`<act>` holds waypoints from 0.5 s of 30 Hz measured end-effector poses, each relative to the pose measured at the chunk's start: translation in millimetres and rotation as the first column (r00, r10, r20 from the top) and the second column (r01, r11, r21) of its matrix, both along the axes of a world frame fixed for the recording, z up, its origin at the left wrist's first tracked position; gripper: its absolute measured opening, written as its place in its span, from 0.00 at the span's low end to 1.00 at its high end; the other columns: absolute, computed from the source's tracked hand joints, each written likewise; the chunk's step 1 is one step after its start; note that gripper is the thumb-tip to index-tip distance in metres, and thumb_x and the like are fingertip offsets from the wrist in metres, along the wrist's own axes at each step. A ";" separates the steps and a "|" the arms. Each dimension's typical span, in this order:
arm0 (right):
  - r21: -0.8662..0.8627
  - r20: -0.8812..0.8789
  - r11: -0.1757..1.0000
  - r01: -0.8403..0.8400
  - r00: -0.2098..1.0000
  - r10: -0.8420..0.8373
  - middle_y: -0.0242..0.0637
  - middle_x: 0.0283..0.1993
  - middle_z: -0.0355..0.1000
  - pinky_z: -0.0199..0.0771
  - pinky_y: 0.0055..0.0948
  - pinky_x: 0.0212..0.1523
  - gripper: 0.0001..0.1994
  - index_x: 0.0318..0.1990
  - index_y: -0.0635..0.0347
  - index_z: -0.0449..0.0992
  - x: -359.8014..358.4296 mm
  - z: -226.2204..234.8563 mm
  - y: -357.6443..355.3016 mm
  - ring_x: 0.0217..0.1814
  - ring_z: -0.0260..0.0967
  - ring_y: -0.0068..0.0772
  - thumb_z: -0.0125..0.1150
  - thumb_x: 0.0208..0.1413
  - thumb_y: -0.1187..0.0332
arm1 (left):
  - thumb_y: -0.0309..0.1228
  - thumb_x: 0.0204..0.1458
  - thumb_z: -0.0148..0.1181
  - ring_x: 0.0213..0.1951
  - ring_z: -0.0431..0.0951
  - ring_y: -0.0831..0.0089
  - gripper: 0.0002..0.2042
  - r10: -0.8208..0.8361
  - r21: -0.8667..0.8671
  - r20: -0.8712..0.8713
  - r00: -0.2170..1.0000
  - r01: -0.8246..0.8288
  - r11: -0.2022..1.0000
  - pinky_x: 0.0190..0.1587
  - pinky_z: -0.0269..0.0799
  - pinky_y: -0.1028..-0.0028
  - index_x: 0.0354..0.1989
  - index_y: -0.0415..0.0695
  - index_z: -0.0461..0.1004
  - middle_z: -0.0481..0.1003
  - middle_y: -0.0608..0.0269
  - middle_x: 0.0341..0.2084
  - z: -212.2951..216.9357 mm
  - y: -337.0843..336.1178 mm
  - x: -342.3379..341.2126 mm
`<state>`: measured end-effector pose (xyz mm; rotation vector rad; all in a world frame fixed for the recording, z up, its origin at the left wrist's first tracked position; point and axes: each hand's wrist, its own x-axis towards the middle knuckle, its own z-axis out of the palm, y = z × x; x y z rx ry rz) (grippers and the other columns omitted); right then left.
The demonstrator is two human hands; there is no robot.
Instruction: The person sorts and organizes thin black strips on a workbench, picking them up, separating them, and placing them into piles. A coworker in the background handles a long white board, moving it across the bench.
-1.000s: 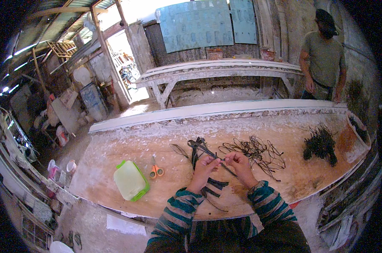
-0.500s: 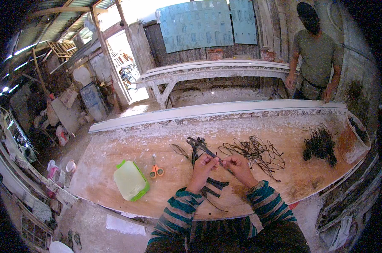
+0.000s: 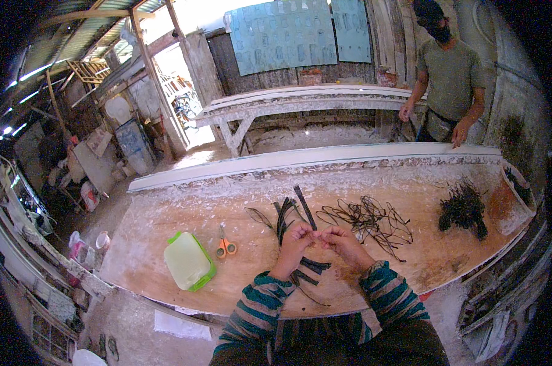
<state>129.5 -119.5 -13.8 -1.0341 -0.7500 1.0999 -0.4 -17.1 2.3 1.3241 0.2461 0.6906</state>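
My left hand (image 3: 294, 245) is closed in a pinch on a flat black strip (image 3: 305, 208), which stands up from the fingertips and points away from me. Close against it, the fingers of my right hand (image 3: 347, 245) pinch together where the strip's lower end runs in; the fingertips hide that end. More black strips (image 3: 282, 215) lie on the wooden table under and beyond my left hand, and several cut ends (image 3: 314, 265) show beneath my wrists. Beyond my right hand spreads a loose tangle of thin black cords (image 3: 373, 222).
Left of my hands are orange-handled scissors (image 3: 226, 246) and a green-edged plastic container (image 3: 189, 261). A dark bundle of cords (image 3: 463, 210) sits at the right, beside a tilted bucket (image 3: 512, 201). A long white board (image 3: 312, 160) borders the far side, where a person (image 3: 451, 79) stands.
The black strip, earlier looped toward the far left, now stands straight up from my fingers. My fingertips have come closer together. The person opposite has shifted slightly left.
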 end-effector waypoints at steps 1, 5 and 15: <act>0.004 0.005 1.000 0.009 1.000 -0.009 0.28 0.31 0.69 0.65 0.17 0.36 0.05 0.33 0.61 0.71 -0.3 -0.1 0.2 0.32 0.64 0.18 0.53 0.54 0.69 | 0.27 0.49 0.56 0.26 0.69 0.80 0.05 0.002 0.004 -0.010 1.000 -0.002 1.000 0.31 0.66 0.79 0.26 0.45 0.65 0.72 0.67 0.24 -0.1 0.5 -0.1; -0.034 0.043 0.994 0.102 0.994 -0.101 0.27 0.32 0.69 0.65 0.16 0.37 0.04 0.32 0.60 0.71 -4.6 3.2 0.9 0.33 0.64 0.17 0.53 0.54 0.69 | 0.27 0.49 0.55 0.26 0.69 0.81 0.05 -0.003 0.017 -0.063 0.998 0.004 1.000 0.31 0.66 0.80 0.27 0.45 0.65 0.71 0.69 0.23 1.4 0.1 -0.5; 0.177 0.397 0.967 0.184 0.885 -0.241 0.29 0.30 0.70 0.66 0.21 0.35 0.06 0.33 0.61 0.72 -0.6 -6.2 4.2 0.34 0.65 0.21 0.56 0.52 0.69 | 0.28 0.48 0.58 0.29 0.73 0.81 0.05 -0.045 -0.088 -0.085 0.995 0.037 0.995 0.29 0.69 0.81 0.31 0.44 0.69 0.74 0.68 0.25 1.0 0.5 -1.0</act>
